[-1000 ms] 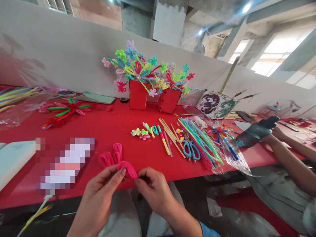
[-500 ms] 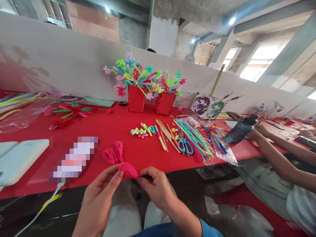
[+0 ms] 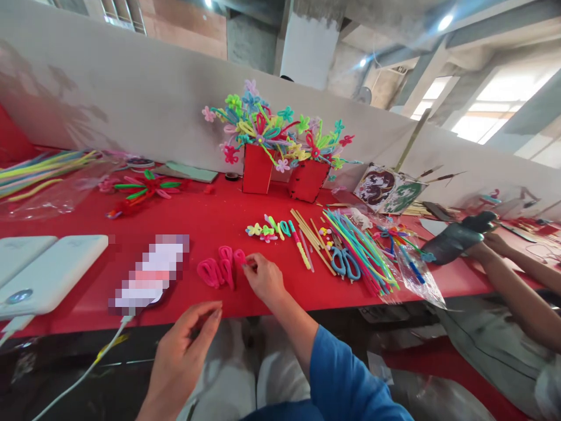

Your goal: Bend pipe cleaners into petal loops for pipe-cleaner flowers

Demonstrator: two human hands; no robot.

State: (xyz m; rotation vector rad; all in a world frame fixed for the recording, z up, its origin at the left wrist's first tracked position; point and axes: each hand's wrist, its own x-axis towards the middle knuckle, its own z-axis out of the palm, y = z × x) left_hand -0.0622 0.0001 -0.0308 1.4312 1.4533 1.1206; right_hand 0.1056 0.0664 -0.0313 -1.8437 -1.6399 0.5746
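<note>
My right hand (image 3: 265, 279) pinches a looped pink pipe cleaner (image 3: 239, 257) between thumb and fingers, low over the red table. Just left of it lie more bent pink pipe cleaner loops (image 3: 209, 273), close together on the surface. My left hand (image 3: 186, 345) hovers in front of the table edge, thumb and fingers curved and apart, holding nothing. Small finished pipe cleaner flowers (image 3: 267, 229) rest beyond my right hand. To its right are wooden sticks (image 3: 309, 234), blue-handled scissors (image 3: 345, 264) and a bundle of coloured pipe cleaners (image 3: 363, 251).
Two red boxes (image 3: 256, 169) of pipe cleaner flowers stand at the back by the white partition (image 3: 175, 111). A phone (image 3: 151, 272) on a cable and white power banks (image 3: 56, 272) lie at left. At right, another person's arms (image 3: 495, 263) reach behind a dark bottle (image 3: 460, 237).
My right hand has carried the pink loop forward and up to the table, beside the other loops. The left hand has let go of it and stays near the edge. The view has shifted slightly.
</note>
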